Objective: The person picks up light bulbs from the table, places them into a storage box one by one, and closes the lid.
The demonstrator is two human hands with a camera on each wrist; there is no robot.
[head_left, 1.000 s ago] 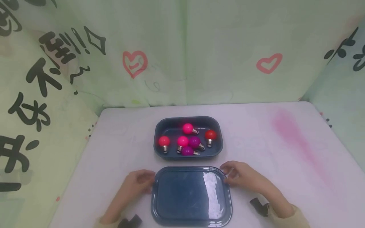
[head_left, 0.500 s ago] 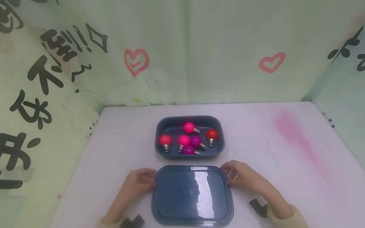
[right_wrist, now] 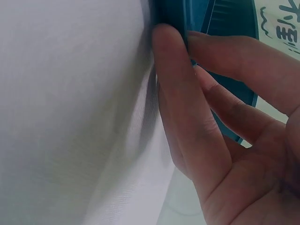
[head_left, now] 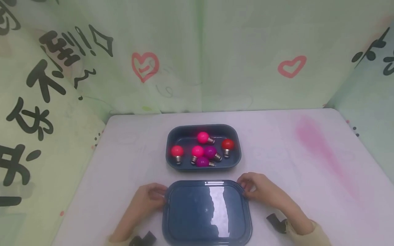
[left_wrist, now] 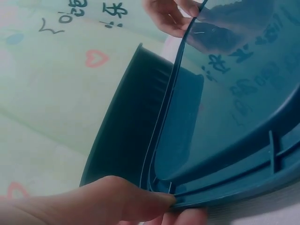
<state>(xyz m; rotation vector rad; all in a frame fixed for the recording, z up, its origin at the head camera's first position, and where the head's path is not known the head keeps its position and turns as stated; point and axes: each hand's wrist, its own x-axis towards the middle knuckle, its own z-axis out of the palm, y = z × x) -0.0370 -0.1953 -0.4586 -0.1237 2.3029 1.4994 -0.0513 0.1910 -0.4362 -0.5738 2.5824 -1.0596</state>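
A flat, glossy dark blue lid lies in front of the person in the head view. Its left edge is pinched by the left hand; in the left wrist view the thumb is over the rim with fingertips below. At the far right corner, the right hand grips the lid, and the right wrist view shows fingers on both sides of its edge. Just beyond stands a matching dark blue box holding several round light bulbs: red, pink and purple, with metal screw bases.
Box and lid are on a table with a white cloth, marked by a pink stain at right. Pale green fabric walls with drawn hearts and black writing rise behind and at both sides. A dark strap end hangs by the right wrist.
The lid sits very slightly nearer the person, so its front edge runs out of the head view. Both hands keep their hold on it; the box and bulbs stay put.
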